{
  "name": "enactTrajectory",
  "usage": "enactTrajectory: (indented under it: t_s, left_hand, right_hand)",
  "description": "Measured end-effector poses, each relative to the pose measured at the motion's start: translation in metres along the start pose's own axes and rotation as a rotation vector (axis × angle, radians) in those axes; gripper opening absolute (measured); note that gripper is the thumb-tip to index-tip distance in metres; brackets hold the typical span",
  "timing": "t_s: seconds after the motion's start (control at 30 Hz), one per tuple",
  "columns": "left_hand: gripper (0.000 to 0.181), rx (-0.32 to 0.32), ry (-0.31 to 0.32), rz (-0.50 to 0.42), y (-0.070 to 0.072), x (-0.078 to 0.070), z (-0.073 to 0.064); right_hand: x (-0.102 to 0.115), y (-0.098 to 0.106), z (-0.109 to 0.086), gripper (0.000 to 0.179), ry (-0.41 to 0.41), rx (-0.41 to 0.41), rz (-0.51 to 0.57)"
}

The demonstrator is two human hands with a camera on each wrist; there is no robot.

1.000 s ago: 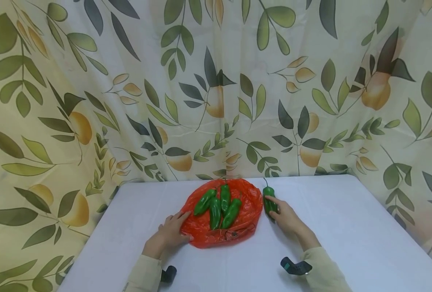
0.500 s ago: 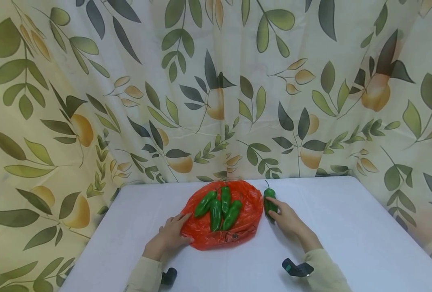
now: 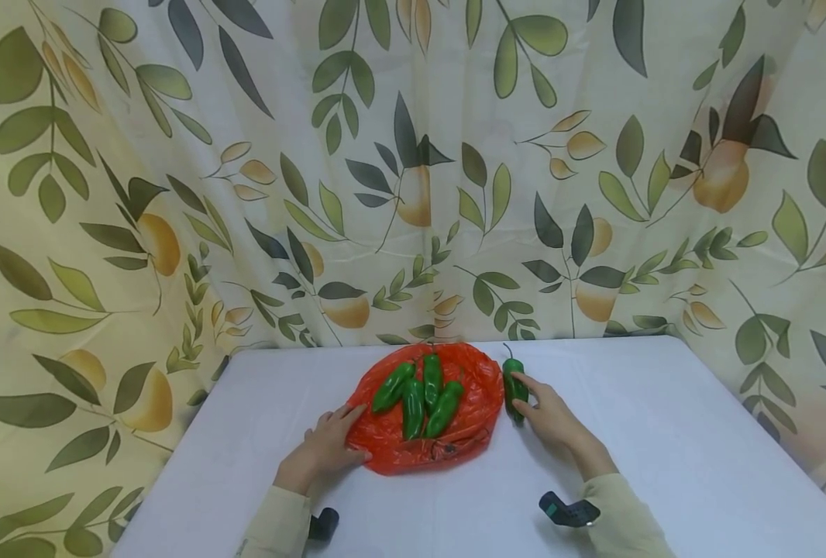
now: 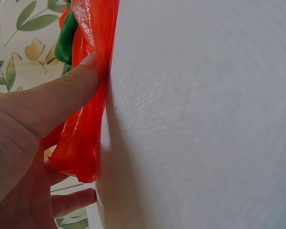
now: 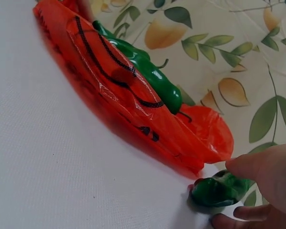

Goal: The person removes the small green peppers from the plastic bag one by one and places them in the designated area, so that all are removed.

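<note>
A red plastic bag (image 3: 395,453), with its edge folded down like a bowl, sits on the white table. Several glossy green peppers (image 3: 413,409) lie inside it. At the bag's left side, my left hand (image 3: 325,449) rests with spread fingers and a fairly straight thumb (image 4: 71,93) against the plastic. To the right of the bag another green pepper (image 3: 514,387) lies lengthwise, its thin stem pointing away. My right hand (image 3: 552,418) grips that pepper between thumb and fingers. In the right wrist view its tip (image 5: 214,193) shows below the thumb (image 5: 262,167).
The white tabletop (image 3: 413,519) extends around the bag on both sides and in front. Behind the table's far edge hangs a curtain (image 3: 413,170) printed with leaves and fruit. A black device (image 3: 568,511) is at the right wrist, and another (image 3: 324,525) at the left.
</note>
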State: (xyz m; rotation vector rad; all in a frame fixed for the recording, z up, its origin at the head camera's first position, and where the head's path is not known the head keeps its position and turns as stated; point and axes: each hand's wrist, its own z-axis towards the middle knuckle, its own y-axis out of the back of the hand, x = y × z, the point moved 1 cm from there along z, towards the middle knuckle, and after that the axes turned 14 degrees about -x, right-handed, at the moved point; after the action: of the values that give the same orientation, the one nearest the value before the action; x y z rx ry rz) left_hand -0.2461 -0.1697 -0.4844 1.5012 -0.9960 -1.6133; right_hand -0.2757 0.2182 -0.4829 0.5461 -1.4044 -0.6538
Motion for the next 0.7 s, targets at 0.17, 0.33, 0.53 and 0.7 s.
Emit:
enactTrajectory:
  t_s: [0.17,0.33,0.53,0.7]
  left_hand:
    - [0.086,-0.007,0.020,0.005,0.0013,-0.0019,-0.0025]
    - [0.086,-0.013,0.026,0.007,0.0017,-0.0011,-0.0023]
    - [0.085,-0.009,-0.006,0.007,0.0020,0.0013,-0.0020]
    - [0.085,-0.008,-0.016,0.005,0.0019,-0.0001,-0.0017]
  right_hand:
    - [0.0012,0.0015,0.0000,0.062,0.012,-0.011,0.000]
    - [0.0034,0.0026,0.0004,0.065,-0.006,-0.030,0.003]
    - [0.0049,0.0027,-0.0004,0.067,-0.010,-0.068,0.015]
    - [0.0086,0.0054,0.0001,0.068,0.006,-0.098,0.001]
